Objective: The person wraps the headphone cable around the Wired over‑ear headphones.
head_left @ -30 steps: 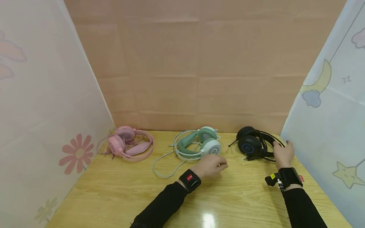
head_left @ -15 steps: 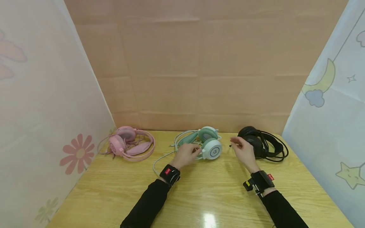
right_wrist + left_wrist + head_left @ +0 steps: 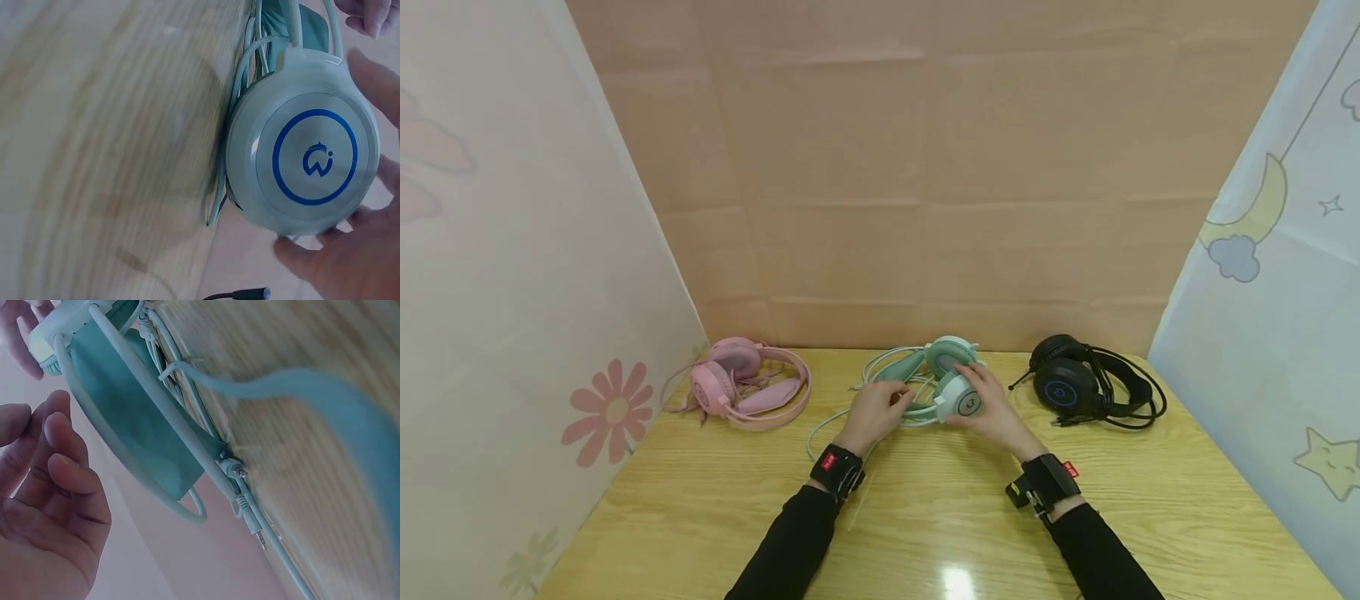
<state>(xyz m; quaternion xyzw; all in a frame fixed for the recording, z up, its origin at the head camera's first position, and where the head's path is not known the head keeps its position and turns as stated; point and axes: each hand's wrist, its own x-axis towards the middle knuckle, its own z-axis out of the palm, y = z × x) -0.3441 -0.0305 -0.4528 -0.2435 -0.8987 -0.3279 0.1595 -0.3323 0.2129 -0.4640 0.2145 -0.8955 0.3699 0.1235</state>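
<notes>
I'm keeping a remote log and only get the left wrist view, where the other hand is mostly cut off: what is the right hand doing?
Observer: The right hand has its thumb and fingers around the near earcup of the white-and-green headset.
Operator: Any marking on that earcup's outer face?
Observer: Yes, a blue ring around a small logo.
Operator: And what lies beyond this headset, on the person's right?
Observer: A black headset, lying on the table.

At head-view lower centre, the left hand (image 3: 871, 414) partly hid the mint headphones (image 3: 951, 398); left-wrist view's right edge cropped a blurred cable (image 3: 300, 382).
</notes>
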